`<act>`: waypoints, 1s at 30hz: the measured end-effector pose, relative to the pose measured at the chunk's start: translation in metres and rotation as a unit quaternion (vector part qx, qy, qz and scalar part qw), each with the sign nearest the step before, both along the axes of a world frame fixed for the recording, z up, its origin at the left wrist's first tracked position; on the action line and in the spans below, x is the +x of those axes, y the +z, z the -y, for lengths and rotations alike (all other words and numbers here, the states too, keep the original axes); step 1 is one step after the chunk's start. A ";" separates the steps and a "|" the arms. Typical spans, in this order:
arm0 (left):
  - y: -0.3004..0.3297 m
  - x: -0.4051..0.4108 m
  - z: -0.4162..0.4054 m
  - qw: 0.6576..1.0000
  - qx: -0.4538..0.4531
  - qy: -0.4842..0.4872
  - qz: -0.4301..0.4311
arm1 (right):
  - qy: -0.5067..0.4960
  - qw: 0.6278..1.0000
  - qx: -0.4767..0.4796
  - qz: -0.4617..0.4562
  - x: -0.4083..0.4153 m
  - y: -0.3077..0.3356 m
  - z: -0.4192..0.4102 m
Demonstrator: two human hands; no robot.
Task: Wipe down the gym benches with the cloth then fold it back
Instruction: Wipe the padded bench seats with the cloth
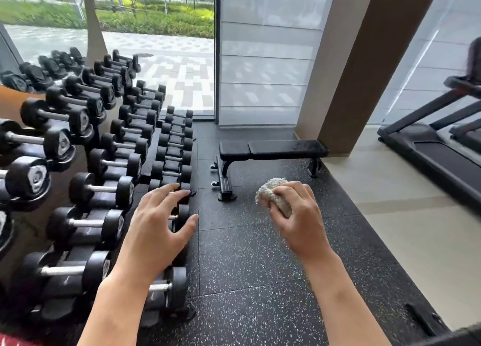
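Benches are the job, and one black flat bench point(273, 150) stands on the speckled rubber floor point(247, 280) ahead, well apart from both hands, its long pad lying crosswise in front of a brown pillar point(346, 67). Its dark frame and feet rest on the rubber, with small wheels at the left end.

Left of it, a tiered dumbbell rack point(86, 168) fills that side of the view, rows of black dumbbells with steel handles running back toward a large window point(109, 33) that shows paving and greenery. At the right edge a treadmill point(437, 147) sits on a paler floor beside the rubber.

Closer in, two bare forearms reach forward. The left hand point(158, 223) hovers in front of the lower dumbbells, fingers spread and relaxed, thumb out to the side, gripping nothing. The right hand point(296, 215) is raised over the rubber floor, its fingers curled round a bunched, off-white nubby cloth point(270, 192); most of the wad bulges out past the thumb, toward the bench.
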State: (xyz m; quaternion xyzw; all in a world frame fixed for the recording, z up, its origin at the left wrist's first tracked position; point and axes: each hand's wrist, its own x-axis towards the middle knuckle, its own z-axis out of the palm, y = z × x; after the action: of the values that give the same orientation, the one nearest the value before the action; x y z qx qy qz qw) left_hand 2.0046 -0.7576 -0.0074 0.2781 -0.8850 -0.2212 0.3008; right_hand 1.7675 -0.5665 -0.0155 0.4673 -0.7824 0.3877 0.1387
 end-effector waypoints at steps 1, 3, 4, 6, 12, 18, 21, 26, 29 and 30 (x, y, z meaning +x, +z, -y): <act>0.004 -0.013 0.006 1.000 -0.001 -0.001 0.000 | -0.005 1.000 -0.004 0.001 -0.013 0.002 0.004; 0.010 -0.041 0.016 1.000 -0.008 -0.005 0.002 | -0.015 1.000 -0.013 0.003 -0.039 0.006 0.013; 0.012 -0.054 0.021 1.000 -0.017 -0.008 0.004 | -0.018 1.000 -0.016 0.004 -0.052 0.008 0.017; 0.015 -0.081 0.031 0.999 -0.031 -0.009 0.006 | -0.023 1.000 -0.021 0.005 -0.077 0.012 0.024; 0.012 -0.157 0.060 0.994 -0.086 0.035 0.052 | -0.035 0.999 -0.035 0.020 -0.152 0.015 0.046; 0.002 -0.217 0.085 0.990 -0.105 0.029 0.088 | -0.022 0.999 -0.022 0.013 -0.205 0.008 0.080; 0.000 -0.242 0.105 0.990 -0.103 0.025 0.096 | -0.024 0.999 -0.019 0.019 -0.228 0.004 0.101; -0.007 -0.290 0.149 0.991 -0.089 0.011 0.096 | -0.042 0.999 -0.015 0.028 -0.259 -0.004 0.135; -0.007 -0.314 0.178 0.994 -0.068 -0.007 0.080 | -0.053 0.998 -0.012 0.020 -0.277 0.000 0.161; -0.006 -0.320 0.188 0.995 -0.065 -0.010 0.074 | -0.054 0.998 -0.012 0.015 -0.282 0.004 0.171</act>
State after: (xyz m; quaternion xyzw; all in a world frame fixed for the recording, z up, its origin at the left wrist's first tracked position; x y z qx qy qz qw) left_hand 1.6842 -0.9459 -0.0132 0.2646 -0.9201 -0.1446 0.2499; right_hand 1.4859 -0.7378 -0.0119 0.4167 -0.8040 0.3955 0.1535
